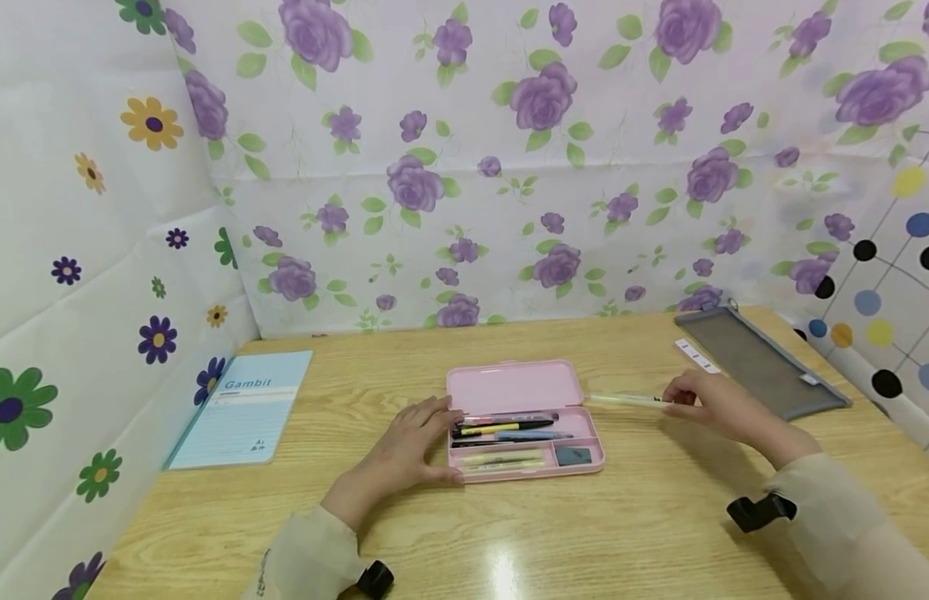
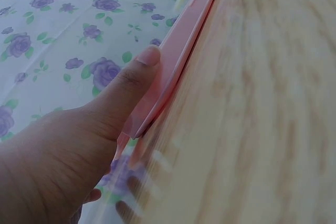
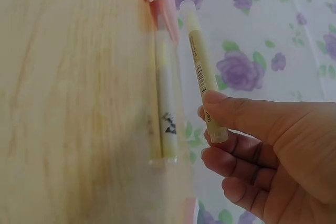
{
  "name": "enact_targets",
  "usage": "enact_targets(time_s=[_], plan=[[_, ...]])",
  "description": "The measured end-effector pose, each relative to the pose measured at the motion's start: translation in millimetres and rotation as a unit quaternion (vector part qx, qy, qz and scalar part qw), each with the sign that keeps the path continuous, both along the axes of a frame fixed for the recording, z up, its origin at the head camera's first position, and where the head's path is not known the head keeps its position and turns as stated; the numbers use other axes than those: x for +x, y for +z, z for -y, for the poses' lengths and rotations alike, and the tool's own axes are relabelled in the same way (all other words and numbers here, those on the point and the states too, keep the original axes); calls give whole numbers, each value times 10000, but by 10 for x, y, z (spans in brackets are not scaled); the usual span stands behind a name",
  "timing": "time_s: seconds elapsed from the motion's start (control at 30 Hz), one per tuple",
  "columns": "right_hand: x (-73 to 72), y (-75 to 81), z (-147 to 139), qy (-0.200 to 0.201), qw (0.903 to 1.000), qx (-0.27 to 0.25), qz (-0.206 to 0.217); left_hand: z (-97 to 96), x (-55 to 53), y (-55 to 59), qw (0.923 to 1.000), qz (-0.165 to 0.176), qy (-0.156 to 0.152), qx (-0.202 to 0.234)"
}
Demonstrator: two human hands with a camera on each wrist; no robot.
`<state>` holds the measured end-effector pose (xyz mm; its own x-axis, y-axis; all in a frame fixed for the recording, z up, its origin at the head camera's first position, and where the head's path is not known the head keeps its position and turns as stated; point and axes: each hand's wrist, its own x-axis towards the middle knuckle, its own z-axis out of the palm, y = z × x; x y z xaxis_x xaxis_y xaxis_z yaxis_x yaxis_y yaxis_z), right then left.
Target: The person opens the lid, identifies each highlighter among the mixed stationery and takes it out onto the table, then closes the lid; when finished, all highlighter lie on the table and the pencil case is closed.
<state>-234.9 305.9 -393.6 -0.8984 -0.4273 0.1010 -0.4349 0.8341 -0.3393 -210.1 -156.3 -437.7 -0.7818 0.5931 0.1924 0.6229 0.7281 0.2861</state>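
Observation:
A pink pencil case [image 1: 516,387] lies on the table with its lid folded back. My left hand [image 1: 412,442] holds its left end, the thumb [image 2: 149,59] against the front wall and the fingers by the lid hinge. Several pens [image 1: 509,429] fill the long compartment; pale yellow ones [image 1: 509,458] lie in the front one, beside a grey-blue eraser [image 1: 573,455]. Right of the case, my right hand [image 1: 707,404] pinches a pale yellow highlighter [image 3: 200,64] near one end between thumb and fingers. In the right wrist view another yellow highlighter [image 3: 167,103] lies on the table beside it.
A light blue notebook [image 1: 247,417] lies at the left of the wooden table [image 1: 524,542]. At the back right are a grey mesh pouch [image 1: 764,354] and a small white strip [image 1: 696,356]. Flowered cloth [image 1: 486,217] hangs behind the table.

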Motion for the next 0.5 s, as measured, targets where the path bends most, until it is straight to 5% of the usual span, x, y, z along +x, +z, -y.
enact_targets(time_s=[0.5], plan=[[-69, -235, -84, -4, 9993, -282, 262, 14, -6, 1, 10000, 44, -10, 30]])
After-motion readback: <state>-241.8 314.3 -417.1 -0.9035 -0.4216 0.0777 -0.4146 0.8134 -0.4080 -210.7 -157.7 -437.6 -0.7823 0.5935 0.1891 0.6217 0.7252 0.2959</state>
